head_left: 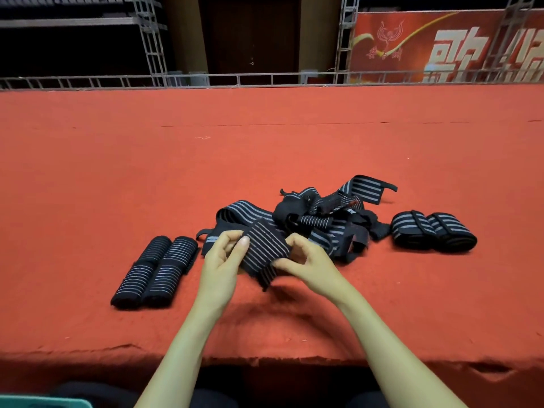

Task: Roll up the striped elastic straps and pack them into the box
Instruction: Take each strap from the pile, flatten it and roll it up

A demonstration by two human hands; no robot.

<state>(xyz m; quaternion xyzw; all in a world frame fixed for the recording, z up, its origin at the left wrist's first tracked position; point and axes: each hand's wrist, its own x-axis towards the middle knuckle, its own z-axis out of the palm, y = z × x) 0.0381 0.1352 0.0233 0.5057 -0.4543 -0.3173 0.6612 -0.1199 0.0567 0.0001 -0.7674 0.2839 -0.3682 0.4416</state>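
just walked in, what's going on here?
A person is handling a striped strap, seemingly partly rolled: the left hand and right hand both pinch it just above the red table. Behind it lies a tangled pile of unrolled straps. Finished left rolls lie side by side, and right rolls likewise. No box is plainly in view; a teal edge at the bottom-left corner may be it.

Straps (pixel 318 219): woven elastic cloth, matt black with pale grey stripes, ribbed texture. Rolls (pixel 156 272): same cloth. Bench (pixel 265 148): covered in matt red felt-like cloth, slightly fuzzy, frayed along the near edge. Truss (pixel 150 39): bare grey metal, dull sheen. Banner (pixel 441 45): smooth red sheet, faintly glossy.
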